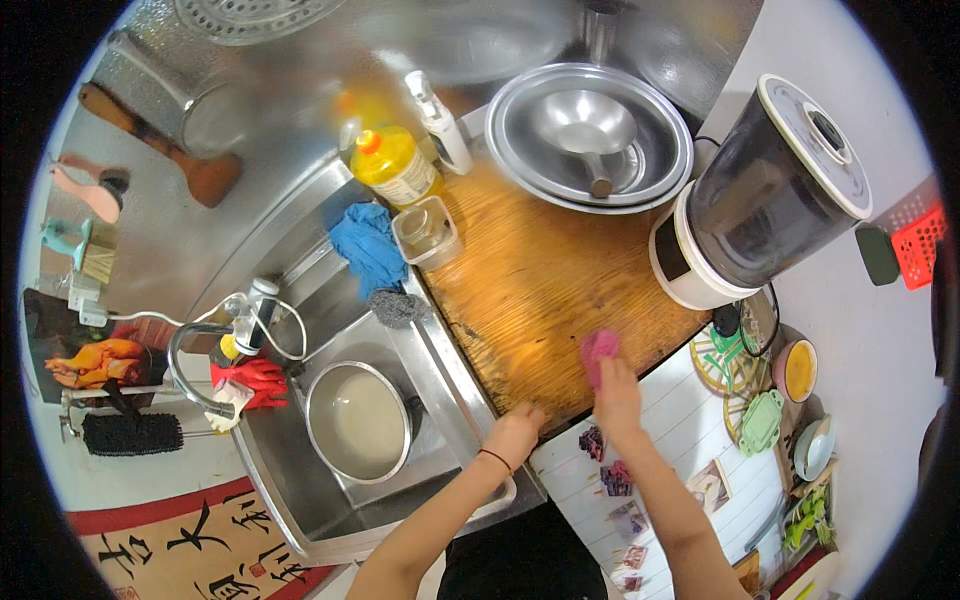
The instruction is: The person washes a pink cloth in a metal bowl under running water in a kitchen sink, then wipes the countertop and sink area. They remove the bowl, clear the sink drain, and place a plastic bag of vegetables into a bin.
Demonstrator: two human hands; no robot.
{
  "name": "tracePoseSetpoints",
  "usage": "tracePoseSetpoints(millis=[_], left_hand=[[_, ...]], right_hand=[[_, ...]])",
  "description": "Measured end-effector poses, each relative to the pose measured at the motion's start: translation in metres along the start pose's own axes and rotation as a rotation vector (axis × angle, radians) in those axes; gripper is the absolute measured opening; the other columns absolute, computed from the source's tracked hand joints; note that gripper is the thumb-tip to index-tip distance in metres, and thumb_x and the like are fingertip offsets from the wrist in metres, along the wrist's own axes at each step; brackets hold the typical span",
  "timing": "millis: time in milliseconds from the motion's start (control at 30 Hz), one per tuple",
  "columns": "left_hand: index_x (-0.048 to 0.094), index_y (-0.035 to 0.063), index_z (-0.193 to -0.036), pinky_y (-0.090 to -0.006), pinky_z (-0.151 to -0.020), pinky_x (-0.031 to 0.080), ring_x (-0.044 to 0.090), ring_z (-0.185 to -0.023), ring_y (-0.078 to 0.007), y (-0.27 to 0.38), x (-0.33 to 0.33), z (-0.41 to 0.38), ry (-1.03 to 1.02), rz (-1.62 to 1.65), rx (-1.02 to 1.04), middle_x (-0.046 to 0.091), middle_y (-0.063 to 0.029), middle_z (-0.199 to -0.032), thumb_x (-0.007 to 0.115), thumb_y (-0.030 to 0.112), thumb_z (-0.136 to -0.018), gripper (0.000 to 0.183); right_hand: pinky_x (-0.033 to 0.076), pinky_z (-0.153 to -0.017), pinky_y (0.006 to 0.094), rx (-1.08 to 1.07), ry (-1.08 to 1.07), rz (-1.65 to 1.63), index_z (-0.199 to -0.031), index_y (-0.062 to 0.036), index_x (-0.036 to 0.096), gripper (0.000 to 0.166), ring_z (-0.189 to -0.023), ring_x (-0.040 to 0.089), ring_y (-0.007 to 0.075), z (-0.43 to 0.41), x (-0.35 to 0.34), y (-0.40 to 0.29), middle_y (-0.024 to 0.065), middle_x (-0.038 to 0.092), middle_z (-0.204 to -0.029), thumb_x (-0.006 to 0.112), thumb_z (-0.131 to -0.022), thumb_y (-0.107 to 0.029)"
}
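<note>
A pink cloth [598, 352] is under the fingers of my right hand [619, 397], pressed on a wooden board [525, 285] near its front edge. My left hand [517, 435] rests at the board's near left corner, beside the sink rim. Its fingers are curled, and whether they grip the board's edge cannot be told. The board's surface has dark marks and a glossy sheen. To the left, a metal pot [358, 424] with cloudy whitish liquid sits in the steel sink [442, 375].
Metal basins [517, 169] with a ladle [592, 127] stand at the back, near a large dark-walled appliance [765, 195]. A yellow soap bottle [397, 169], plastic tub [426, 232], blue cloth [369, 247] and scouring pad [397, 307] line the sink's far side. A faucet [180, 367] arches leftward.
</note>
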State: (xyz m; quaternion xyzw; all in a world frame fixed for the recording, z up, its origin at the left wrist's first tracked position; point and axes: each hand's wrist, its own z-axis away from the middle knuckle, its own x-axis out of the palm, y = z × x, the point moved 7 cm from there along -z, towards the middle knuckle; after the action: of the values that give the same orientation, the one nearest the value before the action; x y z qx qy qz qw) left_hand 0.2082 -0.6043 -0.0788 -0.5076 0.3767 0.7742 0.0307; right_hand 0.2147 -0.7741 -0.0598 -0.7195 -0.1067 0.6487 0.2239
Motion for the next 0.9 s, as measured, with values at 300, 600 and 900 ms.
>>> tracePoseSetpoints(millis=[300, 600, 900], left_hand=[[0.055, 0.0010, -0.076, -0.0221, -0.061, 0.047, 0.054, -0.068, -0.0084, -0.085, -0.116, 0.106, 0.664, 0.813, -0.451, 0.056, -0.0024, -0.075, 0.067, -0.003, -0.071, 0.014], [0.055, 0.0026, -0.076, -0.0203, -0.058, 0.045, 0.054, -0.062, -0.0064, -0.172, -0.088, 0.258, 0.771, 0.873, -0.684, 0.057, 0.0000, -0.068, 0.067, -0.001, -0.072, 0.013], [0.057, 0.0014, -0.077, -0.0234, -0.058, 0.048, 0.059, -0.062, -0.0105, -0.225, -0.030, 0.348, 0.638, 1.034, -0.848, 0.061, -0.0051, -0.068, 0.067, 0.001, -0.070, 0.012]], right_hand=[[0.046, -0.075, 0.0381, 0.034, -0.293, -0.422, -0.105, -0.0031, 0.049, 0.044, -0.090, 0.053, 0.0346, 0.064, 0.067, -0.090, 0.0173, 0.052, -0.101, 0.060, -0.064, 0.007], [0.047, -0.068, 0.0274, 0.457, 0.014, -1.480, -0.107, -0.0053, 0.052, 0.036, -0.082, 0.056, 0.0164, -0.025, 0.040, -0.015, 0.0051, 0.058, -0.094, 0.054, -0.075, 0.010], [0.042, -0.082, 0.0379, -0.133, 0.186, -0.335, -0.092, -0.0051, 0.057, 0.031, -0.094, 0.053, 0.0348, -0.057, 0.040, -0.036, 0.0169, 0.058, -0.099, 0.049, -0.068, 0.013]])
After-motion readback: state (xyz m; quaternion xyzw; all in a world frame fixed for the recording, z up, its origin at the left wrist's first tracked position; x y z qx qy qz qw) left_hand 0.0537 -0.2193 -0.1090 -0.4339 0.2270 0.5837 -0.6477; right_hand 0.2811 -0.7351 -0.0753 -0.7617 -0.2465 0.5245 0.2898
